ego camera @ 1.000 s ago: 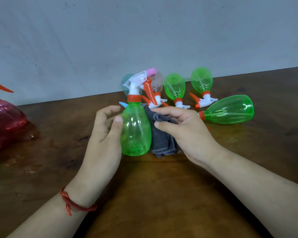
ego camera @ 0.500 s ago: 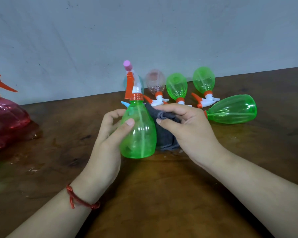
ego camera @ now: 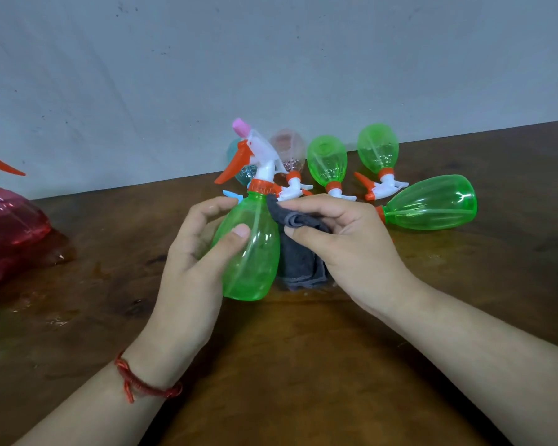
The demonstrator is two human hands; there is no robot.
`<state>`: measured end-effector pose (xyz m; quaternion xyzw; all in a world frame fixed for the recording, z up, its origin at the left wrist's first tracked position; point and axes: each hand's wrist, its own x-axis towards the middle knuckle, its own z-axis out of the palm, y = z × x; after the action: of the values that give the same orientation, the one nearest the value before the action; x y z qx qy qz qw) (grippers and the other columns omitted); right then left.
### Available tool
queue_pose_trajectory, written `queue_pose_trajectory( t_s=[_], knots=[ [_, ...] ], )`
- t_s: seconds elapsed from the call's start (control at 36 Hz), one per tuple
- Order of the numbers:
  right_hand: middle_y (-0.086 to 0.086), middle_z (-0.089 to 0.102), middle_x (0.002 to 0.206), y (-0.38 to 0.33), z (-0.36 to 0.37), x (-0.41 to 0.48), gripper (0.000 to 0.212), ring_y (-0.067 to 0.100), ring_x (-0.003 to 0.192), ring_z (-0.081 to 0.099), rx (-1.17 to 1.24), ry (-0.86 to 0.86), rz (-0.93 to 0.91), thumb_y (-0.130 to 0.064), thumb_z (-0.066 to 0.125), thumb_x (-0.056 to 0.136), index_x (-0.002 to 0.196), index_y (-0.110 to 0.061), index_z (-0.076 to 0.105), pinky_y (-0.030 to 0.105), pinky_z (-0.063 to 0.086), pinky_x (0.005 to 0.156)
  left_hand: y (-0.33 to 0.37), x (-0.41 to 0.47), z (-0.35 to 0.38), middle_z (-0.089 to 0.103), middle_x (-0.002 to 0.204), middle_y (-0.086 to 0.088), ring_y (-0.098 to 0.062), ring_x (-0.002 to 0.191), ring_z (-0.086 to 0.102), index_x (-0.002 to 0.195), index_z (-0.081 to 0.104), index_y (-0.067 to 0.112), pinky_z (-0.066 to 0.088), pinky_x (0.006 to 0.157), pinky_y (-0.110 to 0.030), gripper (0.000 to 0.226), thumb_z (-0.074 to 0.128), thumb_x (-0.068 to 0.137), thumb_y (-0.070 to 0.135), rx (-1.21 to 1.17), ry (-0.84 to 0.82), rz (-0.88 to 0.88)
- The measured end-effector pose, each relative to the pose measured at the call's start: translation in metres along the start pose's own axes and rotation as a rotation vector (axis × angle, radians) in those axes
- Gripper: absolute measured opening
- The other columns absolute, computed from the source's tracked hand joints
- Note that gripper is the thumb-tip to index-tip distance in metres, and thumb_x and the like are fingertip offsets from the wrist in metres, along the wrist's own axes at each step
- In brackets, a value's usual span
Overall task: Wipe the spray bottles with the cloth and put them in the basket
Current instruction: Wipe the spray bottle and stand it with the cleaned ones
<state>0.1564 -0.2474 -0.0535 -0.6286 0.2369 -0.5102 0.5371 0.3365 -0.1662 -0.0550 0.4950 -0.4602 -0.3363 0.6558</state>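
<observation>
Left hand [ego camera: 190,262] grips the green spray bottle [ego camera: 250,252]; right hand [ego camera: 348,249] pinches the grey cloth [ego camera: 300,265] against it; smooth plastic may slip under rubbing, toppling onto the bottles behind [ego camera: 327,162].

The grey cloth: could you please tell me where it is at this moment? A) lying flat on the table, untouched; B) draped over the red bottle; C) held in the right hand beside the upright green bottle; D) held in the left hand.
C: the right hand pinches the grey cloth beside the green spray bottle, which the left hand grips upright.
</observation>
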Motion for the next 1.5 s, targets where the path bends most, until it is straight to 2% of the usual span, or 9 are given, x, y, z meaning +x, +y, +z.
queue_pose_trajectory(
  t_s=[0.11,0.31,0.44,0.53,0.72,0.86,1.17,1.39,1.5],
  knots=[
    [0.000,0.079,0.115,0.001,0.001,-0.002,0.035,0.013,0.110,0.074,-0.012,-0.014,0.015,0.011,0.073,0.091,0.111,-0.017,0.080,0.030,0.058,0.099,-0.003,0.000,0.000,0.076,0.121,0.005,-0.014,0.112,0.072,0.128,0.068,0.017,0.055,0.092,-0.028,0.031,0.061,0.099,0.026,-0.020,-0.034,0.003],
    [-0.006,0.081,0.105,-0.005,-0.001,0.001,0.038,0.011,0.104,0.076,-0.013,0.047,-0.027,0.011,0.074,0.090,0.103,-0.025,0.081,0.028,0.059,0.094,-0.009,-0.001,0.000,0.071,0.132,0.012,-0.012,0.124,0.069,0.141,0.059,0.024,0.055,0.097,-0.023,0.061,0.082,0.084,0.021,0.162,-0.069,0.076],
    [-0.002,0.078,0.107,-0.018,-0.018,0.011,0.035,0.013,0.105,0.074,-0.141,0.360,-0.320,0.009,0.072,0.091,0.109,-0.020,0.079,0.033,0.057,0.097,-0.001,0.000,-0.004,0.074,0.129,-0.003,-0.021,0.116,0.073,0.131,0.067,0.023,0.059,0.089,-0.030,0.052,0.082,0.082,0.018,0.027,-0.124,0.017],
    [0.003,0.074,0.117,-0.022,-0.031,0.017,0.036,0.015,0.116,0.070,-0.378,0.453,-0.520,0.012,0.069,0.090,0.116,-0.012,0.076,0.034,0.054,0.103,0.001,-0.001,-0.001,0.075,0.129,-0.003,-0.023,0.117,0.073,0.130,0.070,0.020,0.059,0.091,-0.030,0.049,0.077,0.082,0.013,0.044,-0.154,0.012],
    [-0.001,0.071,0.135,-0.002,-0.022,0.016,0.042,0.003,0.130,0.063,-0.695,0.180,-0.476,0.008,0.066,0.089,0.125,-0.011,0.078,0.023,0.046,0.113,0.006,-0.010,0.010,0.079,0.120,-0.002,-0.017,0.108,0.076,0.125,0.076,0.022,0.059,0.087,-0.025,0.046,0.082,0.080,0.014,0.117,-0.220,-0.005],
    [-0.001,0.065,0.145,-0.003,-0.018,0.016,0.044,0.016,0.142,0.055,-0.868,0.073,-0.544,0.008,0.061,0.093,0.130,-0.011,0.075,0.036,0.045,0.119,0.011,-0.010,0.011,0.080,0.118,0.001,-0.014,0.108,0.077,0.123,0.077,0.026,0.058,0.087,-0.023,0.045,0.084,0.080,0.018,0.170,-0.206,0.006],
    [-0.002,0.064,0.147,-0.011,-0.021,0.017,0.054,0.015,0.147,0.049,-0.903,-0.305,-0.527,0.015,0.051,0.091,0.133,-0.012,0.073,0.031,0.038,0.123,0.012,-0.014,0.015,0.081,0.102,0.001,-0.009,0.092,0.076,0.104,0.079,0.032,0.058,0.079,-0.021,0.028,0.085,0.079,0.020,0.160,-0.225,-0.053],
    [-0.001,0.063,0.148,-0.011,-0.032,0.022,0.051,0.020,0.146,0.050,-1.023,-0.223,-0.555,0.005,0.044,0.095,0.135,-0.011,0.071,0.038,0.041,0.121,0.008,-0.012,0.014,0.081,0.116,-0.004,-0.017,0.104,0.077,0.119,0.080,0.024,0.059,0.083,-0.025,0.038,0.080,0.081,0.018,0.052,-0.179,-0.078],
    [-0.002,0.066,0.145,-0.009,-0.034,0.024,0.049,0.022,0.139,0.056,-1.050,-0.173,-0.537,0.000,0.042,0.096,0.130,-0.013,0.075,0.033,0.040,0.121,0.007,-0.011,0.009,0.080,0.119,-0.006,-0.022,0.108,0.076,0.120,0.081,0.024,0.059,0.085,-0.029,0.037,0.077,0.083,0.020,0.031,-0.151,-0.074]
  ],
)
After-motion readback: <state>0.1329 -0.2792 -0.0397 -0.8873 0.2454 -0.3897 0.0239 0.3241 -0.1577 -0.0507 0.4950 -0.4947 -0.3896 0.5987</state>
